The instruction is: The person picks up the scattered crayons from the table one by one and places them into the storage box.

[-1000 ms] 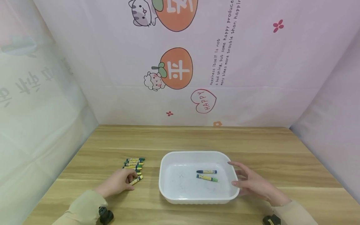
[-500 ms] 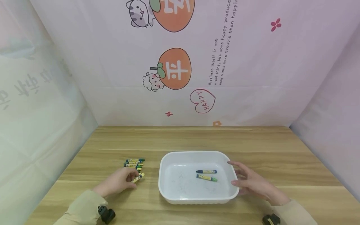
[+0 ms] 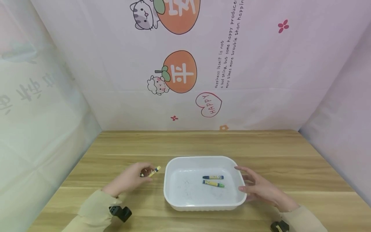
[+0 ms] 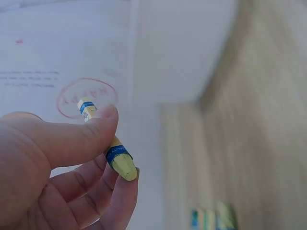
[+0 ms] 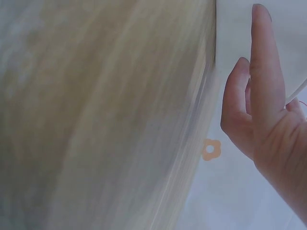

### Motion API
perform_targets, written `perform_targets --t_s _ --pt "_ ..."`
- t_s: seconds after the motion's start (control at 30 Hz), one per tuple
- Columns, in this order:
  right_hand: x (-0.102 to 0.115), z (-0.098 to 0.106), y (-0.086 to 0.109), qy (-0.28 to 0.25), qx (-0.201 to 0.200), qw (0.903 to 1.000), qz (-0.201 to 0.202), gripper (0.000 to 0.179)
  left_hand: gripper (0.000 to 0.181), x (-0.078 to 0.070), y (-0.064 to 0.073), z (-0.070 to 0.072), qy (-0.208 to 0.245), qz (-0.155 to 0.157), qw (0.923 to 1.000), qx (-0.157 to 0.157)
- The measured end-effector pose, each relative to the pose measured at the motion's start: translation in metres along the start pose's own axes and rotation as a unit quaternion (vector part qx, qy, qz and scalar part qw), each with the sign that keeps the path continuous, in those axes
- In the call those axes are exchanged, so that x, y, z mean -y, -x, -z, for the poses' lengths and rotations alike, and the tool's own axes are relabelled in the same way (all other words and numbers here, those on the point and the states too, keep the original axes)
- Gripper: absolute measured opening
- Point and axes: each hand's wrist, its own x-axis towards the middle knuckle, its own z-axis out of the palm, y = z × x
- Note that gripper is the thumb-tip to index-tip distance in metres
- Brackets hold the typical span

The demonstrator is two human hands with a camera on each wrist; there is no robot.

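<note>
Left hand (image 3: pixel 130 178) shifted forward, closer to white tray (image 3: pixel 185 195), thumb and fingers pinching yellow crayon (image 4: pixel 123 165). Right hand (image 3: pixel 262 189) unmoved, loosely extended fingers touching tray's right rim.

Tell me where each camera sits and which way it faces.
Head: on the person's head, facing forward and down at the wooden table and white plastic tray; left hand, right hand and sleeves show.
Left wrist: on that wrist, facing the left hand, which pinches a yellow crayon.
Right wrist: on that wrist, facing the right hand and blurred table.
Shared: head and left wrist both show that crayon and the red HAPPY heart.
</note>
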Motion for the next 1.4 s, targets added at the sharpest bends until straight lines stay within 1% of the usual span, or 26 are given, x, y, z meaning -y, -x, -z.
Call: perform_targets --t_s 0.13,0.4,0.5,0.63,0.7,0.77,0.87,1.03,1.1,1.27,1.33,1.4 --pt "-0.001 0.000 0.000 0.002 -0.001 1.0000 0.000 0.082 0.024 -0.017 -0.013 -0.003 0.008 -0.015 0.9998 -0.006" --pt "-0.001 0.001 -0.001 0.004 0.001 1.0000 0.001 0.081 0.024 -0.055 -0.044 -0.015 0.003 -0.027 0.9996 0.010" --pt "-0.001 0.001 -0.001 0.003 0.002 1.0000 0.001 0.080 0.024 -0.068 -0.055 -0.020 0.007 -0.033 0.9992 0.019" --pt "0.000 0.001 0.000 0.003 0.000 1.0000 0.001 0.079 0.025 -0.083 -0.072 -0.028 0.008 -0.042 0.9981 0.045" --pt "0.000 0.002 0.000 0.002 0.000 1.0000 0.001 0.079 0.025 -0.086 -0.081 -0.036 -0.002 -0.046 0.9971 0.060" --pt "0.000 0.003 0.000 0.000 0.002 1.0000 0.000 0.079 0.025 -0.090 -0.090 -0.043 -0.011 -0.057 0.9953 0.078" --pt "-0.001 0.003 -0.001 -0.004 0.005 1.0000 0.000 0.077 0.023 -0.096 -0.099 -0.052 -0.029 -0.062 0.9920 0.106" --pt "-0.001 0.002 -0.001 -0.007 0.002 1.0000 -0.004 0.078 0.021 -0.104 -0.110 -0.066 -0.039 -0.053 0.9863 0.151" --pt "0.000 0.002 -0.001 -0.009 0.001 0.9999 -0.006 0.079 0.020 -0.104 -0.113 -0.071 -0.041 -0.053 0.9844 0.163" --pt "0.000 0.002 -0.002 -0.005 0.000 1.0000 -0.008 0.080 0.018 -0.106 -0.123 -0.083 -0.056 -0.068 0.9795 0.181" --pt "0.000 0.002 -0.002 -0.002 0.001 1.0000 -0.008 0.081 0.017 -0.106 -0.125 -0.088 -0.072 -0.082 0.9757 0.190" --pt "0.000 0.001 -0.003 -0.001 0.001 1.0000 -0.010 0.082 0.017 -0.105 -0.127 -0.092 -0.078 -0.094 0.9719 0.201"
